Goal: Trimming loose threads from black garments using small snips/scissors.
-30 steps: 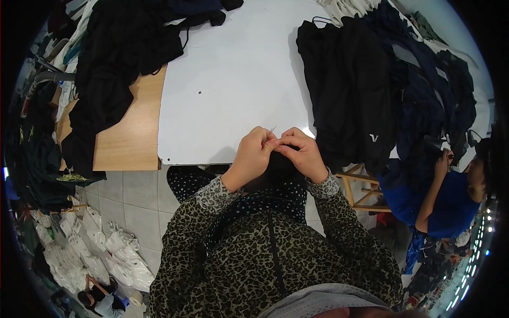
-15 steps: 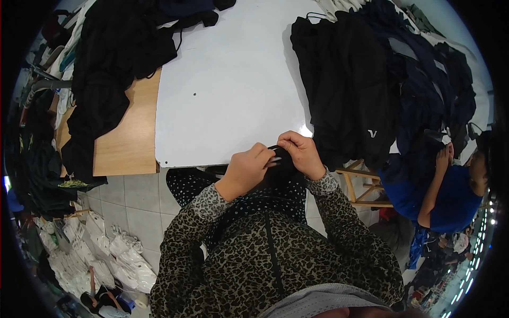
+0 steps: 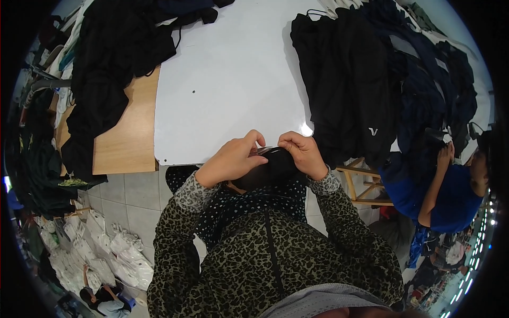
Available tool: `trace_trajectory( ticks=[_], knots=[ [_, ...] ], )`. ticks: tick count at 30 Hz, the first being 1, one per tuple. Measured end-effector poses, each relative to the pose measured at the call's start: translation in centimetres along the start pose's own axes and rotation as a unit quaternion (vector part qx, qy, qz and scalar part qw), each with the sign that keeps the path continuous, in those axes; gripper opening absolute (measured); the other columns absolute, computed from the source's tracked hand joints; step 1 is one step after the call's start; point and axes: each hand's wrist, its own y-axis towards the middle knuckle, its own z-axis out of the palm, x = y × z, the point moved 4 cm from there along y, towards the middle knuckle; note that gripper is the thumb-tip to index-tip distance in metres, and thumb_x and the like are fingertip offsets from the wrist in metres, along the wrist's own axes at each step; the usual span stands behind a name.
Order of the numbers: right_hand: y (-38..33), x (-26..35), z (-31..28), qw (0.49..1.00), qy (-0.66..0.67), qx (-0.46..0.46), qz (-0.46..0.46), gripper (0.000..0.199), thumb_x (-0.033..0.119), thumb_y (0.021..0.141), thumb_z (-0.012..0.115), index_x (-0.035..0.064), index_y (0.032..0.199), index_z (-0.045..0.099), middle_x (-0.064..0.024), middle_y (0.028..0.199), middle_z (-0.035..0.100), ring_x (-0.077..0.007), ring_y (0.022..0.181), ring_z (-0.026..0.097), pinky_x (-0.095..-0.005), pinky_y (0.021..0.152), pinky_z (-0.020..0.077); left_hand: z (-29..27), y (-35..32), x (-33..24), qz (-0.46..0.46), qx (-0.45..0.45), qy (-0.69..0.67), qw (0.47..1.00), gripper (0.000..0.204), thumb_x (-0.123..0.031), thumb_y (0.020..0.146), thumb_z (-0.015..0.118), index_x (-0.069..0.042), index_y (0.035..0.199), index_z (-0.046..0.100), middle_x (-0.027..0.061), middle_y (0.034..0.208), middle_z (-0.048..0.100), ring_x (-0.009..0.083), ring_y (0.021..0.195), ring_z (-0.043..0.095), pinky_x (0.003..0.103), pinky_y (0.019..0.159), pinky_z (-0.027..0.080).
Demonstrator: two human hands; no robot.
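Just off the table's near edge, over my lap, hangs a piece of black cloth [image 3: 274,168], its kind not clear. The fingertips of my right hand [image 3: 306,155] pinch its upper edge. My left hand [image 3: 229,160] is at the cloth's left side, thumb and forefinger spread apart. A thin shiny strip [image 3: 269,150] shows along the upper edge between the hands; I cannot make out what it is. The palm and lower fingers of my left hand are hidden.
Black garments [image 3: 108,58] lie heaped on the left of the white table board [image 3: 228,79]. Black trousers [image 3: 347,79] and navy garments [image 3: 427,79] lie on the right. A person in blue [image 3: 450,199] sits at right by a wooden stool [image 3: 366,185]. White packages [image 3: 90,244] cover the lower-left floor.
My left hand has moved left, and its thumb and forefinger have come apart. More of the black cloth shows between the hands. My right hand keeps its pinch in nearly the same spot.
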Motion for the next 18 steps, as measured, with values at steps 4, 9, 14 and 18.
trace_trajectory(
  ticks=[4, 9, 14, 18],
  knots=[
    [0.0, 0.1, 0.2, 1.000, 0.012, 0.005, -0.007, 0.008, 0.008, 0.089, 0.058, 0.0002, 0.090, 0.061, -0.0062, 0.074, 0.064, -0.0106, 0.066, 0.058, -0.0224, 0.063, 0.0456, 0.4, 1.0, -0.2, 0.001, 0.026, 0.029, 0.999, 0.033, -0.017, 0.082, 0.067, -0.004, 0.101, 0.044, 0.0141, 0.076, 0.061, 0.0262, 0.069, 0.060, 0.034, 0.063, 0.045],
    [0.1, 0.5, 0.1, 1.000, 0.010, 0.009, -0.001, 0.008, 0.007, 0.088, 0.058, -0.0001, 0.090, 0.061, -0.0065, 0.076, 0.065, -0.0109, 0.069, 0.060, -0.0225, 0.064, 0.0465, 0.5, 1.4, -0.4, 0.004, 0.042, 0.046, 0.998, 0.035, -0.019, 0.081, 0.068, -0.004, 0.101, 0.045, 0.0144, 0.075, 0.061, 0.0268, 0.069, 0.060, 0.035, 0.063, 0.045],
    [0.2, 0.2, 0.2, 1.000, 0.009, 0.011, -0.002, 0.007, 0.006, 0.088, 0.058, -0.0002, 0.090, 0.061, -0.0072, 0.078, 0.065, -0.0122, 0.070, 0.062, -0.0229, 0.065, 0.0472, 0.6, 1.5, -0.5, 0.011, 0.040, 0.052, 0.998, 0.035, -0.020, 0.080, 0.069, -0.004, 0.101, 0.045, 0.0145, 0.075, 0.061, 0.0278, 0.069, 0.060, 0.035, 0.063, 0.046],
    [0.3, 0.2, 0.3, 1.000, 0.014, 0.010, -0.005, 0.008, 0.006, 0.088, 0.058, -0.0002, 0.090, 0.061, -0.0076, 0.078, 0.066, -0.0130, 0.070, 0.062, -0.0231, 0.065, 0.0474, 0.8, 1.6, -0.4, 0.022, 0.034, 0.076, 0.996, 0.035, -0.019, 0.080, 0.068, -0.003, 0.101, 0.045, 0.0151, 0.075, 0.061, 0.0294, 0.069, 0.060, 0.036, 0.063, 0.046]
  ],
)
